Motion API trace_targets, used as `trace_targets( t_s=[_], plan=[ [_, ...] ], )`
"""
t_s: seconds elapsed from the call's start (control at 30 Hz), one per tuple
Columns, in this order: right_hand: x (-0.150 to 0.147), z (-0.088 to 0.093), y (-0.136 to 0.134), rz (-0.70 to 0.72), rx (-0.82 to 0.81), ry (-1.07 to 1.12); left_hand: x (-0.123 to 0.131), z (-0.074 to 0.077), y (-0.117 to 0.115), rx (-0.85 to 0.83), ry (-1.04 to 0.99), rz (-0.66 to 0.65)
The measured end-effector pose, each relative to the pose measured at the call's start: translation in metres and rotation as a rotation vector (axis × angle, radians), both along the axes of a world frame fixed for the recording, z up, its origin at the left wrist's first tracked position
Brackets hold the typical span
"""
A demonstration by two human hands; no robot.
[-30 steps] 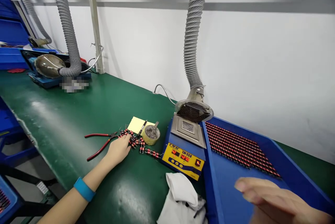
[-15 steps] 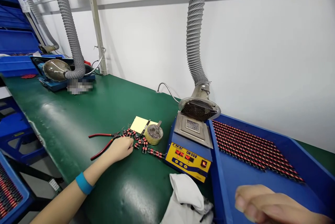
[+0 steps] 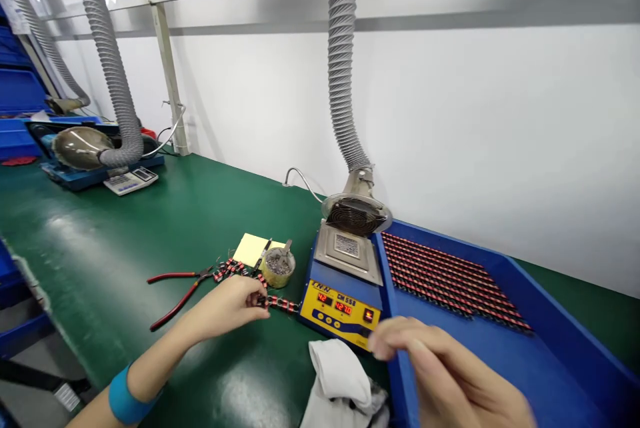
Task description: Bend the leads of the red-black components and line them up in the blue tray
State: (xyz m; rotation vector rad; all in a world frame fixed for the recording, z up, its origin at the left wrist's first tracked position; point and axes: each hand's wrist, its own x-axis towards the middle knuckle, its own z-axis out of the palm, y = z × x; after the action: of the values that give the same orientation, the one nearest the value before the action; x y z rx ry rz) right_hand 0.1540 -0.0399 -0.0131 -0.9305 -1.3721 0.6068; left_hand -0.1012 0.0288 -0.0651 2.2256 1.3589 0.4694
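Observation:
At the row's left end, my left hand [image 3: 233,308] pinches a small red-and-black coil [image 3: 262,299] between thumb and fingers. More coils of the same kind run in a short row [image 3: 283,305] against the solder pot [image 3: 340,311], which has a lit red display. Behind the hand lies a loose heap of coils [image 3: 231,269]. My right hand [image 3: 445,371] hovers at the near left wall of the blue tray [image 3: 400,375], its fingers closed together; whatever they may hold is hidden. Rows of red-and-black coils [image 3: 445,275] fill the tray's far part.
Red-handled pliers [image 3: 175,305] lie left of the heap. A yellow paper pad [image 3: 249,249], a pen [image 3: 263,255] and a round tub [image 3: 278,269] of grey bits stand behind. White cloth [image 3: 340,375] lies in front of the pot; an extraction hood [image 3: 357,211] hangs over it.
The view has shifted right. My left hand has moved from the heap towards the row and now pinches a coil. My right hand has come left, from over the tray to its left wall.

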Motion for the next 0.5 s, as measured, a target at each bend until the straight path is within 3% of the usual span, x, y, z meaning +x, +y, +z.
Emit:
trace_targets(
  t_s=[0.1, 0.2, 0.37, 0.5],
  plan=[
    [-0.013, -0.004, 0.011, -0.011, -0.153, 0.069, 0.05, 0.034, -0.002, 0.25, -0.225, -0.002],
    [-0.026, -0.009, 0.018, 0.071, -0.231, 0.431, 0.095, 0.051, -0.009, 0.564, -0.407, 0.043],
    [-0.034, -0.005, 0.015, 0.319, -0.376, 0.927, 0.132, 0.047, -0.016, 0.944, -0.566, 0.091],
    [-0.034, 0.0, 0.014, 0.285, -0.397, 1.037, 0.135, 0.041, -0.013, 1.031, -0.562, 0.095]
  ],
)
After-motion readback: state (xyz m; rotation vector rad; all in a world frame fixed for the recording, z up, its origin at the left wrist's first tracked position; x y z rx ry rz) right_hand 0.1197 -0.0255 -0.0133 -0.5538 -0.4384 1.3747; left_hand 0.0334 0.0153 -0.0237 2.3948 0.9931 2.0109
